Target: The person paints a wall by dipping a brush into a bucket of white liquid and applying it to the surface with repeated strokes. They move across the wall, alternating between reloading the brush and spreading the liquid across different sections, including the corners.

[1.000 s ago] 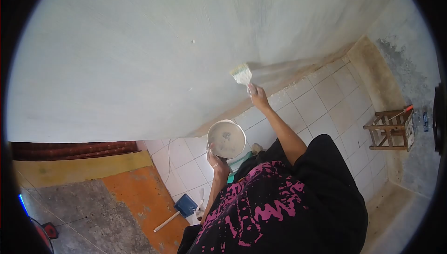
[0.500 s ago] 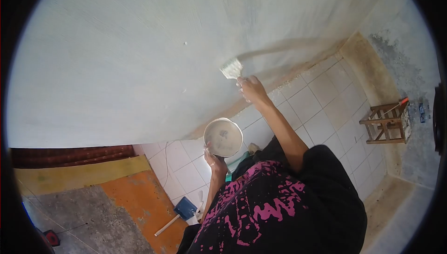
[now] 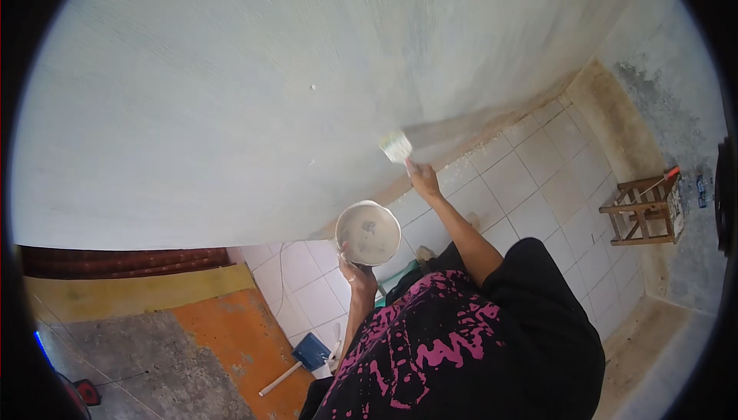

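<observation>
While the left hand (image 3: 360, 276) holds the bowl (image 3: 367, 204), the brush (image 3: 396, 148) sits lower.

Pink splotches pattern the black shirt (image 3: 469, 351) — orange and grey patches mottle the floor section (image 3: 238, 343).

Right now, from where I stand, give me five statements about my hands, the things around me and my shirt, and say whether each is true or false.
1. The right hand holds the brush. True.
2. The left hand is empty. False: it holds the round tub.
3. The stool is made of wood. True.
4. The print on the black shirt is green. False: it is pink.
5. The floor is tiled. True.
</observation>
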A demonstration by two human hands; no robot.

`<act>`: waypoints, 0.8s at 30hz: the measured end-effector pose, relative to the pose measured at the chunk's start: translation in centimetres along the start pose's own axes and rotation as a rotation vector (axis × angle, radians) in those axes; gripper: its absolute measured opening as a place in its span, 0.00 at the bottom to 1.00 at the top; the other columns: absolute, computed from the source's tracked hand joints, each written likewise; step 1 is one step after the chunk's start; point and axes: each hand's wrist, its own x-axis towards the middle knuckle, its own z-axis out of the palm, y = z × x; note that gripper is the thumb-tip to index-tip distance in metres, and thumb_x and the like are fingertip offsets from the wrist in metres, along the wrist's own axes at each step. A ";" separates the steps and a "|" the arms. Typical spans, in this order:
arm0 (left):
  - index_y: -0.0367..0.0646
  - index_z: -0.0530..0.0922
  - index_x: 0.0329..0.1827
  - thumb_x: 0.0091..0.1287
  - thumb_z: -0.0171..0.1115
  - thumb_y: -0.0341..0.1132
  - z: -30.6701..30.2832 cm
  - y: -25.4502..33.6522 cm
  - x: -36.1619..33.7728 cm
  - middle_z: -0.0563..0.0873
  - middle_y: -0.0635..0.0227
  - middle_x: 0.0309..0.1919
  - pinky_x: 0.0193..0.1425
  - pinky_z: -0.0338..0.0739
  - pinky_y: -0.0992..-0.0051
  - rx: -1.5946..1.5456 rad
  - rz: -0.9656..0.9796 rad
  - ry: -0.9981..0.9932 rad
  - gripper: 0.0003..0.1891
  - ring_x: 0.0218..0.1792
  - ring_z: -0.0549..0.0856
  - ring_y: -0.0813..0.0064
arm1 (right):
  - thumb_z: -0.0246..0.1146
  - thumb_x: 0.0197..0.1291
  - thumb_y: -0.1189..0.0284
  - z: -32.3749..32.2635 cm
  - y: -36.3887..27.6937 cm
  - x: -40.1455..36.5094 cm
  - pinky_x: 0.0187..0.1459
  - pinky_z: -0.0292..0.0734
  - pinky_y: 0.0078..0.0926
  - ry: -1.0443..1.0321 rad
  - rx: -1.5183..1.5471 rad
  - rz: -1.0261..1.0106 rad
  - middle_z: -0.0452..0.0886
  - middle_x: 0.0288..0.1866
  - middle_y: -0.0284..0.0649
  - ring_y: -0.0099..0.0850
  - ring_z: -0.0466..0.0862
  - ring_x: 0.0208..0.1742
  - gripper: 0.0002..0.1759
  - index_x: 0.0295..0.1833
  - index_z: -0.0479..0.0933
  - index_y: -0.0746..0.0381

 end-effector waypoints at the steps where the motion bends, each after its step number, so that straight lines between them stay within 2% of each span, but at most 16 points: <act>1: 0.46 0.70 0.62 0.66 0.57 0.50 1.0 0.5 -0.6 0.78 0.60 0.56 0.58 0.75 0.61 -0.002 0.007 0.029 0.25 0.58 0.78 0.62 | 0.56 0.65 0.48 0.7 2.1 0.2 0.29 0.72 0.32 0.050 -0.119 0.139 0.74 0.19 0.45 0.30 0.76 0.21 0.32 0.27 0.77 0.69; 2: 0.46 0.70 0.62 0.66 0.57 0.49 1.8 0.7 -0.8 0.78 0.60 0.56 0.59 0.74 0.61 -0.006 0.012 0.060 0.26 0.58 0.78 0.62 | 0.56 0.65 0.48 1.0 2.1 0.7 0.29 0.72 0.32 0.054 -0.114 0.132 0.74 0.19 0.45 0.30 0.76 0.21 0.32 0.27 0.77 0.69; 4: 0.45 0.70 0.63 0.66 0.57 0.49 1.2 0.4 -0.6 0.77 0.60 0.57 0.60 0.74 0.61 0.004 0.037 0.015 0.26 0.59 0.78 0.62 | 0.57 0.63 0.50 1.1 3.2 0.2 0.28 0.74 0.32 0.013 0.122 0.574 0.77 0.21 0.47 0.32 0.78 0.22 0.29 0.34 0.78 0.70; 5: 0.45 0.70 0.64 0.66 0.57 0.49 0.6 0.3 -0.6 0.77 0.60 0.58 0.61 0.74 0.61 0.016 0.059 -0.030 0.27 0.59 0.77 0.62 | 0.57 0.63 0.50 0.9 2.5 0.3 0.28 0.74 0.32 0.011 0.116 0.585 0.77 0.21 0.47 0.32 0.78 0.22 0.29 0.34 0.78 0.70; 7: 0.44 0.67 0.67 0.67 0.54 0.53 -0.2 0.0 0.1 0.75 0.58 0.60 0.63 0.72 0.58 0.060 0.032 -0.021 0.30 0.62 0.75 0.60 | 0.55 0.64 0.56 0.3 -0.9 1.9 0.26 0.73 0.30 -0.086 0.191 0.433 0.78 0.23 0.43 0.30 0.77 0.23 0.23 0.44 0.76 0.69; 8: 0.43 0.64 0.70 0.68 0.51 0.56 -0.2 0.1 0.3 0.73 0.56 0.63 0.66 0.70 0.55 0.103 0.018 -0.026 0.34 0.65 0.73 0.57 | 0.55 0.64 0.56 0.3 -1.5 2.5 0.26 0.73 0.30 -0.083 0.192 0.435 0.78 0.23 0.43 0.30 0.77 0.23 0.23 0.44 0.76 0.69; 10: 0.43 0.64 0.70 0.68 0.51 0.56 -0.3 0.0 0.6 0.73 0.56 0.63 0.66 0.70 0.55 0.094 0.044 -0.052 0.34 0.65 0.73 0.58 | 0.54 0.66 0.59 0.5 -2.9 3.6 0.23 0.70 0.25 -0.257 0.122 0.142 0.77 0.23 0.40 0.27 0.76 0.22 0.21 0.49 0.72 0.68; 11: 0.43 0.64 0.70 0.68 0.50 0.56 -0.3 0.0 0.6 0.73 0.56 0.63 0.65 0.70 0.55 0.085 0.068 -0.072 0.34 0.65 0.73 0.58 | 0.54 0.66 0.59 -0.2 -5.6 2.7 0.23 0.70 0.25 -0.250 0.122 0.142 0.77 0.23 0.40 0.27 0.76 0.22 0.21 0.49 0.72 0.68; 13: 0.44 0.66 0.68 0.66 0.54 0.53 -0.1 0.2 0.6 0.75 0.58 0.61 0.63 0.72 0.56 0.041 0.042 -0.076 0.31 0.63 0.75 0.59 | 0.55 0.69 0.60 -3.8 -16.0 -1.7 0.18 0.60 0.21 -0.188 0.372 0.369 0.72 0.24 0.35 0.19 0.69 0.21 0.16 0.39 0.71 0.64; 14: 0.45 0.68 0.65 0.65 0.58 0.50 0.0 0.4 0.6 0.76 0.60 0.59 0.62 0.73 0.58 -0.001 0.022 -0.076 0.29 0.61 0.76 0.60 | 0.55 0.69 0.60 -4.8 -18.6 -2.5 0.18 0.60 0.21 -0.183 0.369 0.371 0.72 0.24 0.35 0.19 0.69 0.21 0.16 0.39 0.71 0.64; 16: 0.45 0.68 0.66 0.65 0.58 0.50 -0.3 0.4 0.8 0.76 0.60 0.59 0.61 0.73 0.58 0.015 -0.003 -0.049 0.29 0.61 0.76 0.60 | 0.53 0.70 0.58 -6.4 -22.4 -3.9 0.23 0.66 0.22 -0.246 0.344 0.226 0.72 0.20 0.33 0.22 0.71 0.20 0.20 0.34 0.74 0.64; 17: 0.45 0.68 0.66 0.64 0.58 0.51 -0.2 0.4 1.0 0.76 0.60 0.60 0.61 0.73 0.58 0.028 -0.019 -0.026 0.30 0.61 0.76 0.60 | 0.53 0.70 0.58 -7.6 -24.7 -4.5 0.23 0.66 0.22 -0.243 0.341 0.223 0.72 0.20 0.33 0.22 0.71 0.20 0.20 0.34 0.74 0.64; 19: 0.45 0.67 0.66 0.64 0.58 0.52 -0.3 0.5 0.9 0.75 0.60 0.60 0.61 0.73 0.58 0.034 -0.022 -0.033 0.31 0.62 0.75 0.60 | 0.53 0.71 0.55 -9.3 -28.1 -5.6 0.22 0.63 0.22 -0.334 0.325 0.029 0.69 0.19 0.29 0.20 0.69 0.20 0.24 0.28 0.72 0.62; 20: 0.46 0.67 0.67 0.64 0.58 0.52 0.0 0.6 1.0 0.75 0.60 0.60 0.61 0.73 0.58 0.040 -0.020 -0.042 0.31 0.62 0.75 0.60 | 0.53 0.71 0.55 -9.5 -28.9 -5.6 0.22 0.63 0.22 -0.331 0.320 0.018 0.69 0.19 0.29 0.20 0.69 0.20 0.24 0.28 0.72 0.62; 22: 0.46 0.67 0.67 0.64 0.58 0.52 0.6 0.7 0.7 0.75 0.60 0.60 0.61 0.72 0.58 0.027 -0.005 -0.076 0.31 0.62 0.75 0.60 | 0.54 0.71 0.53 -9.8 -30.3 -5.3 0.22 0.61 0.21 -0.292 0.364 -0.203 0.66 0.19 0.28 0.19 0.65 0.19 0.25 0.26 0.70 0.60; 24: 0.47 0.67 0.67 0.63 0.59 0.52 0.8 0.8 0.6 0.75 0.60 0.61 0.61 0.72 0.58 0.027 0.008 -0.096 0.31 0.62 0.75 0.60 | 0.53 0.71 0.52 -9.7 -30.0 -4.0 0.23 0.61 0.22 -0.281 0.358 -0.215 0.66 0.19 0.28 0.19 0.65 0.20 0.26 0.25 0.69 0.60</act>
